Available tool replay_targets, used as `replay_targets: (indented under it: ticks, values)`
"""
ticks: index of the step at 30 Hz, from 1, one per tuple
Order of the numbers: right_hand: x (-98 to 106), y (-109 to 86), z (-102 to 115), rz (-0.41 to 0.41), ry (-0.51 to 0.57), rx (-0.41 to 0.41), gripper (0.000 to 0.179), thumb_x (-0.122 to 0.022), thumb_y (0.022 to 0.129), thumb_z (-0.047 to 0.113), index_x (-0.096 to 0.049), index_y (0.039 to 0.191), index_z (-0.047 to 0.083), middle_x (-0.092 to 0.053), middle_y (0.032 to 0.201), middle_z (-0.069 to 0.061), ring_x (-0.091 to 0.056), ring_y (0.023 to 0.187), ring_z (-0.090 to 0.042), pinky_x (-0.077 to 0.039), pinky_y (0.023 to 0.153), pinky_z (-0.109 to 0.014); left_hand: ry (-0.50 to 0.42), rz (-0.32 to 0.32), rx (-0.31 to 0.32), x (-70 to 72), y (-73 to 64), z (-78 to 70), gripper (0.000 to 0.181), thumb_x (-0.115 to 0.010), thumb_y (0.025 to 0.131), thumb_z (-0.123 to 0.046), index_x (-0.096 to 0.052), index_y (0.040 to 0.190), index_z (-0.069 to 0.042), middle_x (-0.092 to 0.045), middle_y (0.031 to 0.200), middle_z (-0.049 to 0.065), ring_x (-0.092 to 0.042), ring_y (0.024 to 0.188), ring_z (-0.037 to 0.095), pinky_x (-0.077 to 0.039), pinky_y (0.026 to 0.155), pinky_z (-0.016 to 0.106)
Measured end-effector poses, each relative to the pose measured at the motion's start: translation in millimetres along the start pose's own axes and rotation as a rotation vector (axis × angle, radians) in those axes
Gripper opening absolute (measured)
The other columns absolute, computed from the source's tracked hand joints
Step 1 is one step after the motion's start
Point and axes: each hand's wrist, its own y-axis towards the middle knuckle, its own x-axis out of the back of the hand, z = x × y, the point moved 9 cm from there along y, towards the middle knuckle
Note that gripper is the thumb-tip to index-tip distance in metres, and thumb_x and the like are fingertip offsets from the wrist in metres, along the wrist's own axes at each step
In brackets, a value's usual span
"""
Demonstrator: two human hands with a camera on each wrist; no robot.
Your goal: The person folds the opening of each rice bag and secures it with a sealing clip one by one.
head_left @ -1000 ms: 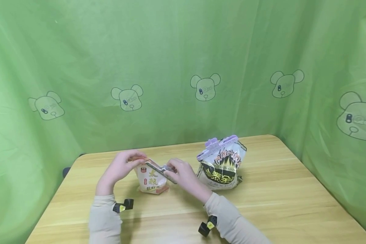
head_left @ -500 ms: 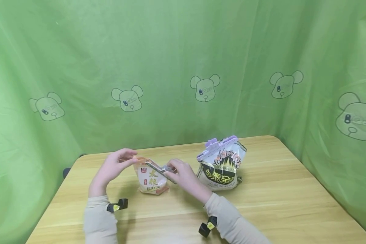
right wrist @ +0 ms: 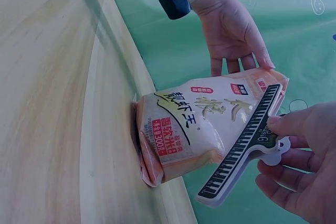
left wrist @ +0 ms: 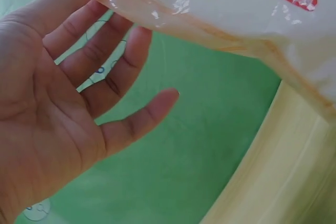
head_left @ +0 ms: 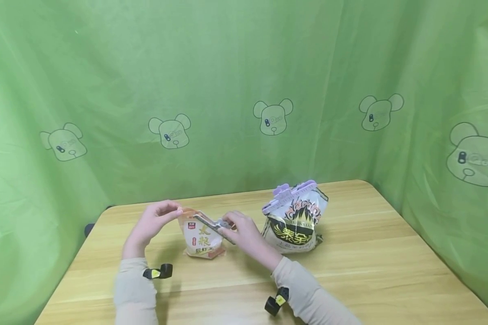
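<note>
A small white-and-orange rice bag (head_left: 203, 239) stands on the table, left of the middle. At its upper left corner is my left hand (head_left: 152, 223); in the left wrist view, thumb and index finger pinch the edge of the bag (left wrist: 236, 9) while the other fingers spread loosely. My right hand (head_left: 246, 232) holds a bag clip (head_left: 211, 228) patterned like piano keys. Thumb and fingers grip its handle in the right wrist view, where the clip (right wrist: 241, 145) slants across the bag's top. The bag's back is hidden.
A larger rice bag (head_left: 294, 230) with a black-and-gold label stands to the right, its top held by a purple clip (head_left: 290, 197). The wooden table (head_left: 370, 271) has green curtains (head_left: 227, 67) behind it and at both sides.
My left hand has slid left from the clip's upper end to the bag's corner, uncovering the orange top. The right hand and clip have stayed in place.
</note>
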Motion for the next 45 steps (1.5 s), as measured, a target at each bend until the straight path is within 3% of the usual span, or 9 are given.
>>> replay_targets:
  ticks: [7,14,20,45]
  values:
    - [0,-1.1,0,-0.033,0.013,0.019,0.015,-0.07,0.087,0.014,-0.066,0.099,0.006,-0.068,0.094,-0.007,-0.064,0.085,-0.019,-0.059,0.077,-0.038,-0.096,-0.001,0.001,-2.8,1.4,1.9,0.026,-0.067,0.092,-0.024,-0.065,0.101,0.0,-0.069,0.094,-0.011,-0.061,0.098,0.007,-0.042,0.098,0.037]
    - [-1,-2.0,3,-0.063,0.021,0.035,0.015,-0.07,0.087,0.014,-0.066,0.099,0.006,-0.068,0.094,-0.006,-0.063,0.085,-0.018,-0.059,0.076,-0.037,-0.087,-0.008,-0.008,-1.7,1.9,-1.1,0.021,-0.067,0.092,-0.023,-0.067,0.098,-0.003,-0.07,0.097,-0.004,-0.062,0.097,0.007,-0.043,0.099,0.037]
    - [-2,-2.0,5,-0.083,0.017,0.056,0.015,-0.07,0.087,0.014,-0.066,0.099,0.006,-0.068,0.094,-0.006,-0.063,0.084,-0.016,-0.059,0.076,-0.034,-0.076,0.002,-0.001,-2.6,0.8,-1.1,0.027,-0.066,0.092,-0.024,-0.066,0.102,0.001,-0.069,0.094,-0.009,-0.061,0.097,0.007,-0.042,0.099,0.037]
    - [-3,3.5,18,-0.122,0.045,0.061,0.016,-0.069,0.088,0.017,-0.067,0.101,0.007,-0.068,0.097,-0.005,-0.065,0.087,-0.016,-0.057,0.079,-0.028,-0.062,0.01,-0.031,-3.1,1.6,-4.7,0.025,-0.065,0.093,-0.022,-0.067,0.099,0.002,-0.071,0.095,-0.006,-0.062,0.096,0.007,-0.043,0.097,0.037]
